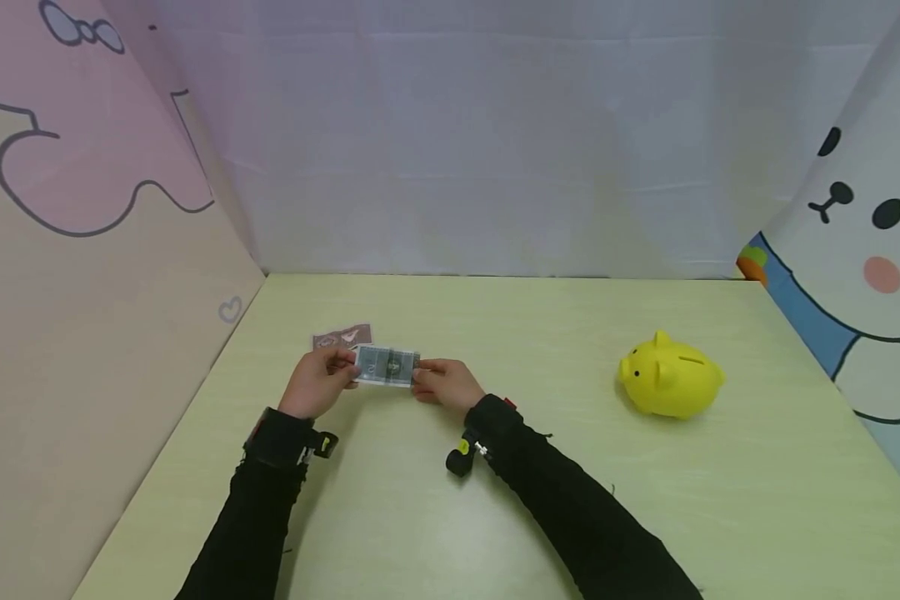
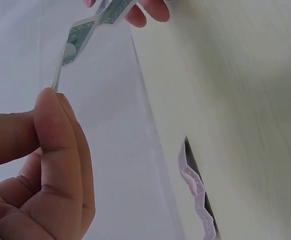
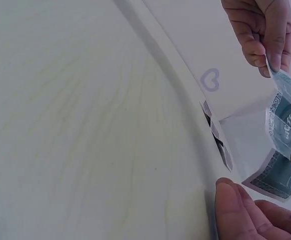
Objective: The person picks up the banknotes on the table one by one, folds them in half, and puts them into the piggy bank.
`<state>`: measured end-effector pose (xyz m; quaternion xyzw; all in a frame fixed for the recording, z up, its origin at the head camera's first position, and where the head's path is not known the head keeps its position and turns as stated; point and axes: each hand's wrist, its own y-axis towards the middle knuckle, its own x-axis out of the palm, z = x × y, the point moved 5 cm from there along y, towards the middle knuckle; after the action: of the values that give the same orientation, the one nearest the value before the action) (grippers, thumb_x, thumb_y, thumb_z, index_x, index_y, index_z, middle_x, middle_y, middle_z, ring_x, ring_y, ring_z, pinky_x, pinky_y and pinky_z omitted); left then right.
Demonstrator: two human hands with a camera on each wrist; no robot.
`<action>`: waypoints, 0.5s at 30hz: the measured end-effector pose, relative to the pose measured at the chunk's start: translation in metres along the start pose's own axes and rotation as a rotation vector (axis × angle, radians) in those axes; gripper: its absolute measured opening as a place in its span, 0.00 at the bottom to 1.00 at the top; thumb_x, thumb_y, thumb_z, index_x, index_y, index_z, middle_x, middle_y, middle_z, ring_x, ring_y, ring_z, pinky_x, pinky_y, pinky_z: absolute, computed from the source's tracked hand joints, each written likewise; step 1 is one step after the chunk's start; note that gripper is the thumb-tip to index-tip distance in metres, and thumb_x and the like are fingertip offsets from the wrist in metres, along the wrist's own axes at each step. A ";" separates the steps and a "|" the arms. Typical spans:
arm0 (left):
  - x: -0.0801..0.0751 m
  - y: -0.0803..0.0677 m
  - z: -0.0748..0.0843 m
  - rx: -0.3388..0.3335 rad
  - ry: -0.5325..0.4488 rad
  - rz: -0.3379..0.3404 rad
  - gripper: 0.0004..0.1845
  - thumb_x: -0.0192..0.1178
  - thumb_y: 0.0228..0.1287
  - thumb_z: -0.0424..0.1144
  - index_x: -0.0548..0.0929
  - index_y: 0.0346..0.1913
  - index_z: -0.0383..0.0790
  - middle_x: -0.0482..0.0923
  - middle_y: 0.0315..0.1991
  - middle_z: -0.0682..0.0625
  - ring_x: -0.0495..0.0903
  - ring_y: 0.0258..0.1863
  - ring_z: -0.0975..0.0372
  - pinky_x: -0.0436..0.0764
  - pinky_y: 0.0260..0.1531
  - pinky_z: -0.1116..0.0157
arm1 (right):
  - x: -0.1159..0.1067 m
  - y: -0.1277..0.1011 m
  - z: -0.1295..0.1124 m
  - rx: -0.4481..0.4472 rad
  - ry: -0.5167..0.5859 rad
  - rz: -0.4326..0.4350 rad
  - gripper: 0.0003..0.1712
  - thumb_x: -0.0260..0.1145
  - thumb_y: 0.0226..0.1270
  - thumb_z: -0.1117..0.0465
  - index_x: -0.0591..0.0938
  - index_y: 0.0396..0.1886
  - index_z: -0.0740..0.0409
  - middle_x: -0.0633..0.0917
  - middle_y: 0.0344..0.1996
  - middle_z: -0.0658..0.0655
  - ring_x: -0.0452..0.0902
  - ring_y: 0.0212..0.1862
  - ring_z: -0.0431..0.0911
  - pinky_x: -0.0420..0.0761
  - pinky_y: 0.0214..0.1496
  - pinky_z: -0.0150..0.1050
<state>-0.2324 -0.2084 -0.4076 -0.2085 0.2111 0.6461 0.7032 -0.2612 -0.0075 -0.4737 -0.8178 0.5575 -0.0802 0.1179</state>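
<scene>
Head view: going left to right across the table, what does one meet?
Person's left hand → grey-green paper banknote held between both hands → right hand → yellow plastic piggy bank. The reddish-brown banknote behind overlaps, so it is left out.

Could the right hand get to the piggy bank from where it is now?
Probably yes. The piggy bank stands alone on the table to the right hand's own side, with bare surface between. But that hand is pinching the banknote, which the left hand also holds.
</scene>
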 end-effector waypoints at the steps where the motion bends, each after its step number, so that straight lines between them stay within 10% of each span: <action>1: 0.001 0.000 0.000 0.003 -0.007 -0.002 0.11 0.55 0.70 0.27 0.76 0.52 0.25 0.78 0.45 0.33 0.83 0.41 0.50 0.85 0.47 0.53 | -0.001 0.000 0.000 -0.001 0.004 0.000 0.27 0.59 0.74 0.61 0.70 0.67 0.69 0.83 0.53 0.69 0.85 0.48 0.53 0.85 0.52 0.40; 15: 0.016 0.006 0.009 0.020 -0.066 0.004 0.11 0.56 0.69 0.26 0.75 0.50 0.23 0.78 0.44 0.33 0.83 0.37 0.57 0.85 0.46 0.53 | -0.032 -0.010 -0.006 -0.054 -0.029 0.084 0.15 0.62 0.71 0.60 0.82 0.50 0.67 0.84 0.38 0.58 0.80 0.32 0.41 0.84 0.38 0.33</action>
<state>-0.2366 -0.1904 -0.4094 -0.1798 0.1947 0.6518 0.7105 -0.2651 0.0253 -0.4654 -0.7977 0.5916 -0.0482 0.1070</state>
